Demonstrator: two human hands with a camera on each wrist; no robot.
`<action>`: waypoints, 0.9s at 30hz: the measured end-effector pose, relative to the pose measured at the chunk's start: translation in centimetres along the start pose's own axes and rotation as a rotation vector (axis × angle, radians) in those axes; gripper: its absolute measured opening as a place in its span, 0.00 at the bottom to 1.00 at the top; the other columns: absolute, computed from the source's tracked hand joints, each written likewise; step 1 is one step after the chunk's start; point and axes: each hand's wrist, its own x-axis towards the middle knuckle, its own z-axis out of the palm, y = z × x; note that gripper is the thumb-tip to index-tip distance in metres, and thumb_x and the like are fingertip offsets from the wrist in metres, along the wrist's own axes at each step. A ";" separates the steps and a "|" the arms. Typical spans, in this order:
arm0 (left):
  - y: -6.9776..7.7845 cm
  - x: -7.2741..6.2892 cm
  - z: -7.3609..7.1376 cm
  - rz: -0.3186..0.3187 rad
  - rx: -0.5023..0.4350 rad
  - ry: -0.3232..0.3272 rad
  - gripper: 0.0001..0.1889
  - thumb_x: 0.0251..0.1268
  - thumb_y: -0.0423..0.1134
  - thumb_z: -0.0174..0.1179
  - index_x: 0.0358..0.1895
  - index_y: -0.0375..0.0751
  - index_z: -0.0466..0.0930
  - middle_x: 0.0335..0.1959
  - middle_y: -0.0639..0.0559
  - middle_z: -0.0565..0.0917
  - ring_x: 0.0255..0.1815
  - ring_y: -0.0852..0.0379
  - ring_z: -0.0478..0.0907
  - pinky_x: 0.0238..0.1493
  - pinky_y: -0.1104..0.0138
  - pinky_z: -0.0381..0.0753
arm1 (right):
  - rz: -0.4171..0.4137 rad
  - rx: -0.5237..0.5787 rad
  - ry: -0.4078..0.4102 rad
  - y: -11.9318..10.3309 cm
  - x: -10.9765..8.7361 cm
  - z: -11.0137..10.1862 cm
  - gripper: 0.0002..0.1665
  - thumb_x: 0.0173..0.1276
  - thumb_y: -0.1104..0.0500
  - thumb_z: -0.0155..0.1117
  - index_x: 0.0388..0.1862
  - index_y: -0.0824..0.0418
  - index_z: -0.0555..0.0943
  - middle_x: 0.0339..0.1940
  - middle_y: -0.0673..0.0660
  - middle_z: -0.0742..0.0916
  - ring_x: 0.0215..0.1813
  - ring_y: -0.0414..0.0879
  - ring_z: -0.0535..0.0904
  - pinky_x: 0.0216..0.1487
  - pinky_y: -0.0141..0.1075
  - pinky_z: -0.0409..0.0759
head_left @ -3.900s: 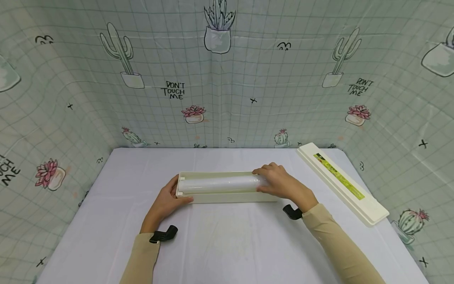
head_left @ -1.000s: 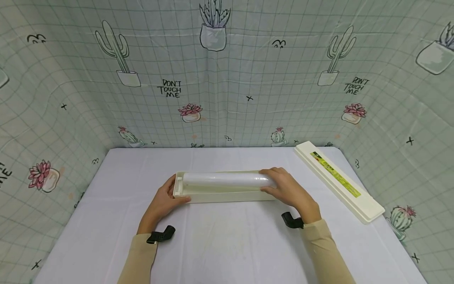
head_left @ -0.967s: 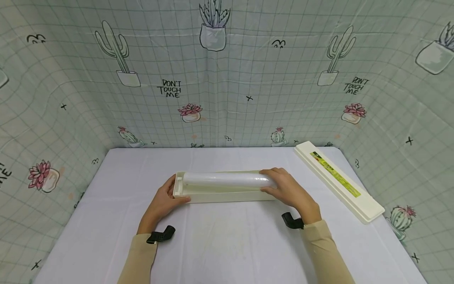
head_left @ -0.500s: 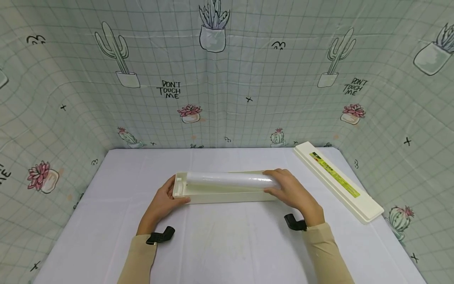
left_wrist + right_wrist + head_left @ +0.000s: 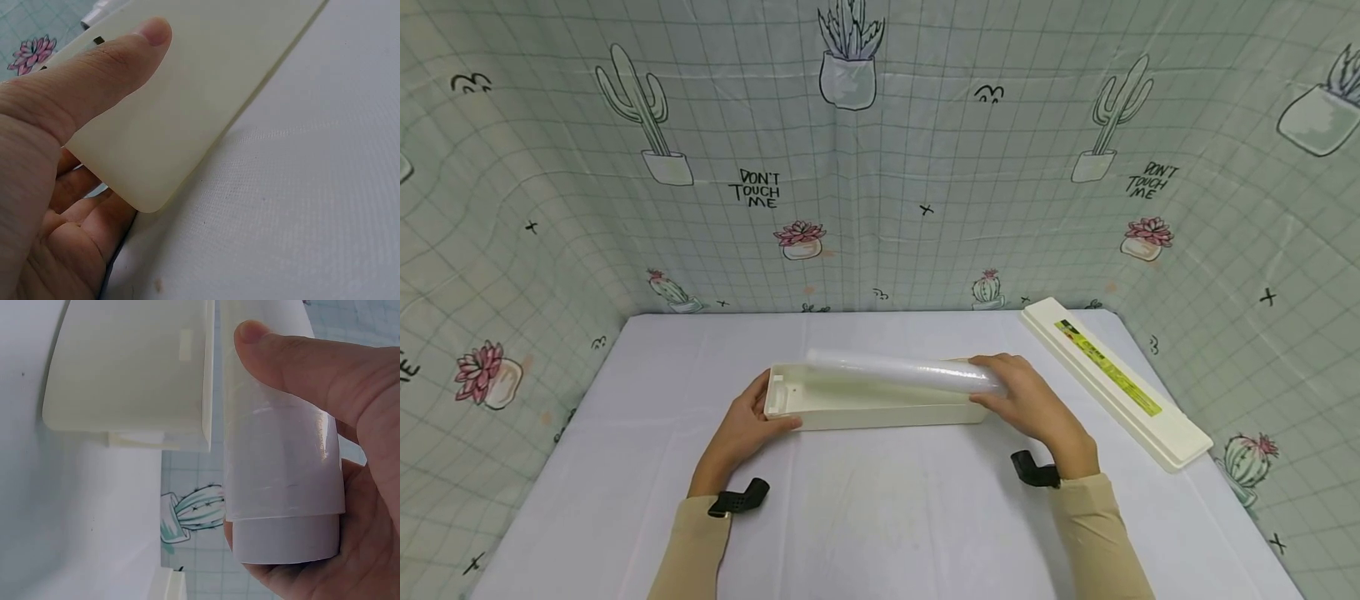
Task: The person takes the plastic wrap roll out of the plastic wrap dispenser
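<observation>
A long cream plastic box [image 5: 880, 416] without its lid lies across the middle of the table. My left hand [image 5: 747, 433] grips its left end, the thumb on the front wall and the fingers round the end, as the left wrist view [image 5: 81, 94] also shows. Over the box my right hand [image 5: 1033, 408] holds a roll of clear cling film [image 5: 910, 372] by its right end, thumb in front and fingers behind. The roll slants, its left end raised above the box's back edge. In the right wrist view the roll's white core [image 5: 286, 540] sticks out past the film, apart from the box.
A long cream lid [image 5: 1116, 383] with a yellow-green label lies slantwise at the right side of the table. White cloth [image 5: 865, 508] covers the table. Behind and at the sides hangs a grid-patterned curtain [image 5: 880, 167] with cactus drawings.
The cling film roll has come up out of the box, its left end raised and shifted right. My right hand has moved right with it; my left hand keeps its grip on the box.
</observation>
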 end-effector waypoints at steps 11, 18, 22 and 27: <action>-0.2 0.0 0.0 0.017 0.003 0.001 0.59 0.58 0.44 0.78 0.85 0.42 0.44 0.84 0.41 0.55 0.83 0.44 0.57 0.64 0.81 0.66 | 0.074 0.013 -0.002 1.0 -0.6 -0.2 0.31 0.69 0.55 0.74 0.67 0.64 0.78 0.64 0.66 0.83 0.65 0.63 0.75 0.62 0.60 0.76; -0.2 0.1 0.1 0.011 0.008 0.006 0.60 0.57 0.46 0.79 0.85 0.44 0.44 0.84 0.44 0.56 0.82 0.46 0.60 0.70 0.69 0.68 | 0.066 0.026 0.011 1.4 -0.7 -0.3 0.30 0.68 0.56 0.75 0.66 0.65 0.79 0.62 0.66 0.84 0.63 0.62 0.76 0.61 0.58 0.76; -0.2 0.2 0.1 0.014 0.003 0.003 0.60 0.57 0.45 0.79 0.85 0.44 0.44 0.84 0.43 0.56 0.81 0.45 0.61 0.70 0.68 0.69 | 0.072 0.030 0.010 1.6 -0.7 -0.3 0.31 0.68 0.57 0.75 0.66 0.65 0.79 0.62 0.66 0.84 0.62 0.62 0.76 0.60 0.58 0.76; -0.2 0.2 0.0 0.001 -0.018 -0.007 0.59 0.58 0.44 0.78 0.85 0.44 0.43 0.84 0.43 0.54 0.82 0.44 0.59 0.69 0.71 0.69 | 0.078 0.027 0.006 1.5 -0.7 -0.4 0.31 0.68 0.57 0.74 0.67 0.65 0.78 0.63 0.67 0.83 0.63 0.63 0.76 0.61 0.59 0.76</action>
